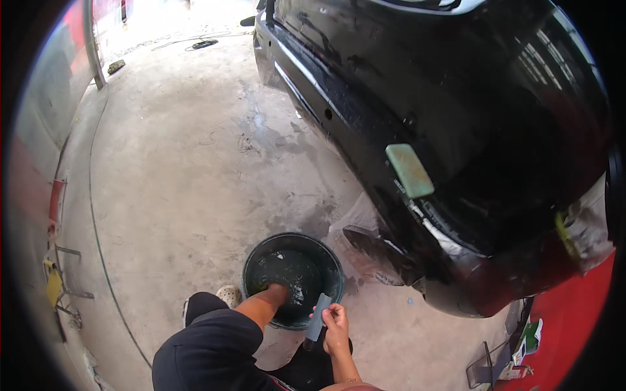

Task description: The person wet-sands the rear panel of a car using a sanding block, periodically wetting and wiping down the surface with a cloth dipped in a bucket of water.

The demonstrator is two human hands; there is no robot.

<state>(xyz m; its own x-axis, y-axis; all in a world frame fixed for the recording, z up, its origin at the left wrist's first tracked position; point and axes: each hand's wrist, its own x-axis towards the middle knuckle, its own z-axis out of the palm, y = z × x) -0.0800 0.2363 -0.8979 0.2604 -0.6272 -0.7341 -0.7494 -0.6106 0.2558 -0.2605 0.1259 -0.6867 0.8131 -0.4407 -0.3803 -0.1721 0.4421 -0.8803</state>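
A round dark bucket (248, 264) of water stands on the floor in front of me. My left hand (279, 294) dips into it at the left side, and its fingers are hidden below the surface. Just over the bucket's near right rim, my right hand (336, 326) pinches a flat grey strip that looks like sandpaper (317, 317), thumb and fingers closed on its right edge. A pale green block (409, 171) rests on the black car body (456, 117), ahead and to the right, apart from both hands.
The car body fills the right side, with plastic sheeting (362, 218) hanging at its lower edge. A hose or cable (96, 225) runs along the floor on the left, near a metal frame (68, 251). A light-coloured clog (229, 295) shows left of the bucket; a red surface (574, 319) lies lower right.
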